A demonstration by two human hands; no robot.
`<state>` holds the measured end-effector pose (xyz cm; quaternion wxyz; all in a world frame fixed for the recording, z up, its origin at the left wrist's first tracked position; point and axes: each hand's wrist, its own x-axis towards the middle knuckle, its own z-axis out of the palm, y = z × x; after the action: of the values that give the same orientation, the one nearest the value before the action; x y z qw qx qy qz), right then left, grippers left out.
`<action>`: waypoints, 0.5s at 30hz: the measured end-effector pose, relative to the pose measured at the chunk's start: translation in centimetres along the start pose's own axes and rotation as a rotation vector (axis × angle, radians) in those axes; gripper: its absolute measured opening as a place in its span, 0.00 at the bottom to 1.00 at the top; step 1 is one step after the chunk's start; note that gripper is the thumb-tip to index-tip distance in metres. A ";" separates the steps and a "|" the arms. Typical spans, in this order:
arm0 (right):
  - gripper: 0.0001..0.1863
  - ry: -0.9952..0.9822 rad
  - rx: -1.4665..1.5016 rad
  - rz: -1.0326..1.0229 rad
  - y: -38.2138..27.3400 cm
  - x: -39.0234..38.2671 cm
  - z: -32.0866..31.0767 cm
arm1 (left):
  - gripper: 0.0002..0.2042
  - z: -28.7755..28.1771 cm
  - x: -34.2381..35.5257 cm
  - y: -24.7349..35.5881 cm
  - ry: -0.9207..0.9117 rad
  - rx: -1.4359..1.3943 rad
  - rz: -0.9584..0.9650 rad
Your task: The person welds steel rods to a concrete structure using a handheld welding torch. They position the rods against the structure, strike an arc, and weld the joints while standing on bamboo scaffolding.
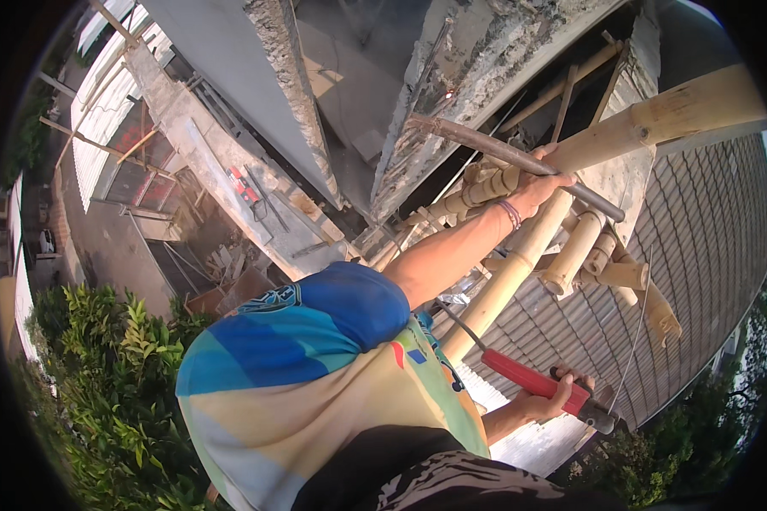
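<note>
Open-air building site, raised above ground from where I stand: thick bamboo poles (520,264) crossing like scaffold, rough-edged concrete walls (494,72), red tool (245,185) lying on concrete ledge (209,157), heaped debris (227,266) below, tiled roof (707,230) alongside, bushes (115,383).

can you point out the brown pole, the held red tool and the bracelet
Brown pole (481,145): head view, on its upper-left stretch
Red tool (524,374): head view, on its red body
Bracelet (511,215): head view, on its band
</note>
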<state>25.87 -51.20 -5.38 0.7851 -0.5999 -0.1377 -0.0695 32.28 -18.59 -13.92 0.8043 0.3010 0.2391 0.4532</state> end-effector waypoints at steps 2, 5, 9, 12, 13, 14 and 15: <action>0.28 0.023 0.082 0.019 0.5 -0.8 -2.0 | 0.29 0.0 -0.5 -0.1 0.044 -0.026 -0.074; 0.26 -0.012 0.228 0.034 0.7 -0.8 -4.2 | 0.20 -0.9 -2.3 -1.0 0.029 0.028 -0.144; 0.18 -0.119 0.357 0.046 1.0 -0.1 -4.9 | 0.16 -3.0 -5.5 -2.4 -0.009 0.090 -0.253; 0.23 -0.191 0.368 0.074 1.1 0.5 -4.6 | 0.16 -5.0 -7.6 -2.6 -0.099 0.376 -0.173; 0.23 -0.205 0.383 0.085 1.1 0.7 -4.4 | 0.16 -5.6 -8.4 -2.5 -0.134 0.433 -0.150; 0.23 -0.194 0.368 0.096 1.1 0.8 -4.2 | 0.16 -6.2 -9.3 -2.4 -0.171 0.485 -0.124; 0.23 -0.203 0.376 0.106 1.2 1.0 -4.0 | 0.16 -6.7 -10.1 -2.3 -0.219 0.527 -0.098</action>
<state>27.66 -54.62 -7.15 0.8678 -0.4533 -0.1948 0.0598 24.40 -26.54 -19.13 0.7403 0.5348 0.2747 0.3008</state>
